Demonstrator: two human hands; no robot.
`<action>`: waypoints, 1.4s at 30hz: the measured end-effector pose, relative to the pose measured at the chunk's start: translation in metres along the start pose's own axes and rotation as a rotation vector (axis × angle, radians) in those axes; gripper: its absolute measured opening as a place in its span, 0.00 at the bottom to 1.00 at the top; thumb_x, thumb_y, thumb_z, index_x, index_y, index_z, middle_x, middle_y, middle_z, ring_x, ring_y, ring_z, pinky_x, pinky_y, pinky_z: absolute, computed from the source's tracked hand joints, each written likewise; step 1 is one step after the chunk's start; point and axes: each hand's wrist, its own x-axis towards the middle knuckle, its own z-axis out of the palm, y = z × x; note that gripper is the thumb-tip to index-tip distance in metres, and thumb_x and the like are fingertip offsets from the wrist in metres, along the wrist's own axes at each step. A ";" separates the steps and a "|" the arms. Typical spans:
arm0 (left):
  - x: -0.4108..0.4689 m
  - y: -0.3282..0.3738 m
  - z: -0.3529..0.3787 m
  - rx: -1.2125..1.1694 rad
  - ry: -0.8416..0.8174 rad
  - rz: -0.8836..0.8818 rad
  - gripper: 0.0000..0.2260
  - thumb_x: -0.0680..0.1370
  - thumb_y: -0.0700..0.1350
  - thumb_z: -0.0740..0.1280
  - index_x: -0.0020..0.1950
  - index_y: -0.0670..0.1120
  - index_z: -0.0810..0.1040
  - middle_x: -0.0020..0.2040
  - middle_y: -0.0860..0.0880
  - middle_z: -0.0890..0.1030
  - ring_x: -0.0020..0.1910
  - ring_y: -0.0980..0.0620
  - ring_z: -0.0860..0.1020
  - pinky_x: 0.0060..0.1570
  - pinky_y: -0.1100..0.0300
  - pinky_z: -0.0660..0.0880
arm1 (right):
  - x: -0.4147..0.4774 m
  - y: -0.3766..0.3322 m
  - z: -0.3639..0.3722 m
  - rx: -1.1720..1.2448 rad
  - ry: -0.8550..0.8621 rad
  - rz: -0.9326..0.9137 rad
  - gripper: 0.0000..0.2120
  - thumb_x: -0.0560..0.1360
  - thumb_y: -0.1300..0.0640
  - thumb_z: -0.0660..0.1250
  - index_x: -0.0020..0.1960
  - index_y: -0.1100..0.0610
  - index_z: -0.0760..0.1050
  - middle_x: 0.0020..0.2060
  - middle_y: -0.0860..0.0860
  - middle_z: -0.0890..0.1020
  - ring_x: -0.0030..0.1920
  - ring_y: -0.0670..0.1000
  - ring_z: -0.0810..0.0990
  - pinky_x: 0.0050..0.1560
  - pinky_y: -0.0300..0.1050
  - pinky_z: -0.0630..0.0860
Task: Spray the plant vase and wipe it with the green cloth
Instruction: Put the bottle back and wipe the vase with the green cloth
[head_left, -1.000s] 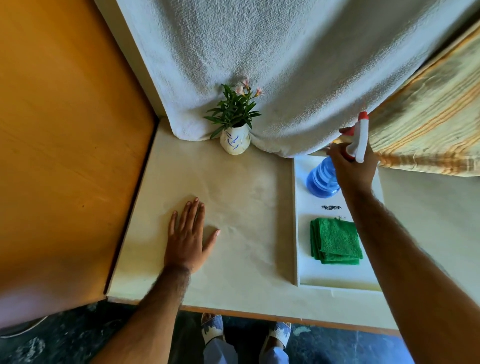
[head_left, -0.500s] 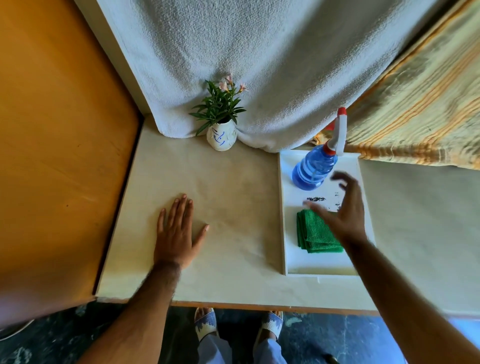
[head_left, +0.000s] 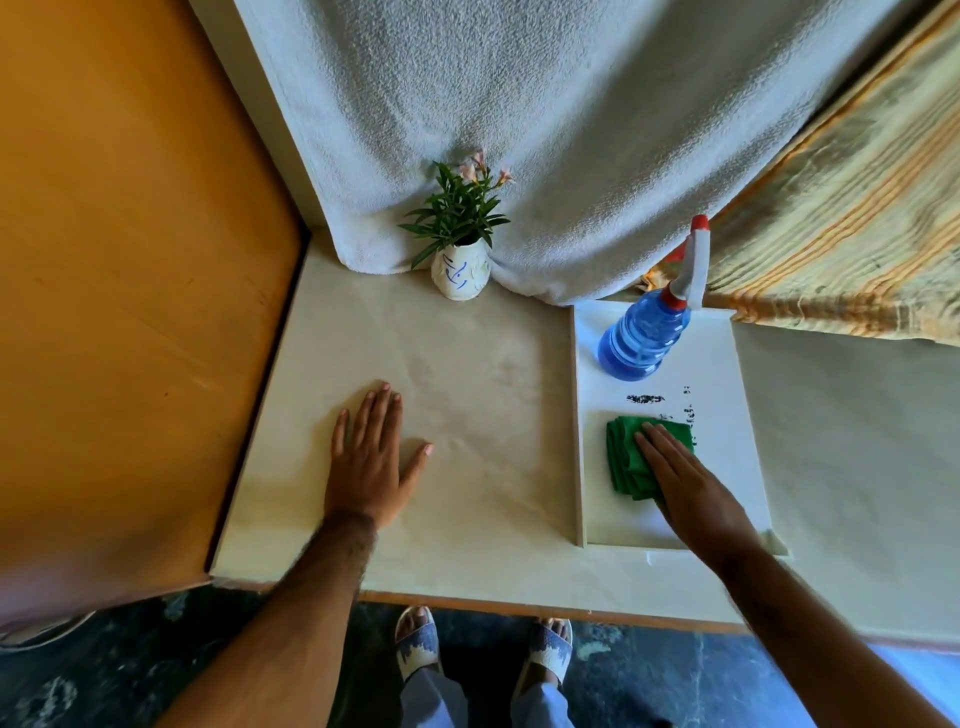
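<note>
My left hand (head_left: 371, 467) lies flat, fingers spread, on the surface (head_left: 467, 374), grasping nothing. My right hand (head_left: 685, 486) rests flat on the green cloth (head_left: 626, 457), not clenched. Plant vase (head_left: 460, 270) at 12 o'clock; spray bottle (head_left: 641, 338) at 1 o'clock.

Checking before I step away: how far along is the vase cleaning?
Spraying may be done, though no wetness shows: the spray bottle stands on the tray. In hand: the right hand lies flat on the folded green cloth. Left: wiping the vase. The left hand rests on the table.
</note>
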 end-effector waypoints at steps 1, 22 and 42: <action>0.000 0.000 0.000 0.003 -0.005 -0.003 0.37 0.82 0.65 0.53 0.84 0.43 0.58 0.85 0.43 0.60 0.84 0.43 0.61 0.80 0.37 0.60 | 0.002 -0.004 -0.002 0.014 0.022 0.022 0.33 0.68 0.76 0.75 0.71 0.67 0.71 0.70 0.63 0.74 0.70 0.64 0.73 0.63 0.66 0.77; -0.002 -0.004 0.009 0.017 -0.028 -0.023 0.39 0.82 0.70 0.48 0.86 0.46 0.50 0.87 0.45 0.54 0.86 0.44 0.54 0.82 0.38 0.59 | 0.277 -0.161 -0.020 -0.153 0.231 -0.760 0.18 0.77 0.72 0.68 0.66 0.69 0.76 0.64 0.67 0.79 0.65 0.68 0.78 0.66 0.65 0.75; -0.001 -0.007 0.009 0.057 0.004 -0.007 0.38 0.83 0.68 0.50 0.86 0.45 0.53 0.86 0.44 0.56 0.85 0.44 0.55 0.82 0.38 0.59 | 0.300 -0.147 0.031 0.131 -0.178 -0.622 0.34 0.68 0.82 0.59 0.73 0.67 0.68 0.74 0.65 0.69 0.75 0.65 0.66 0.77 0.54 0.55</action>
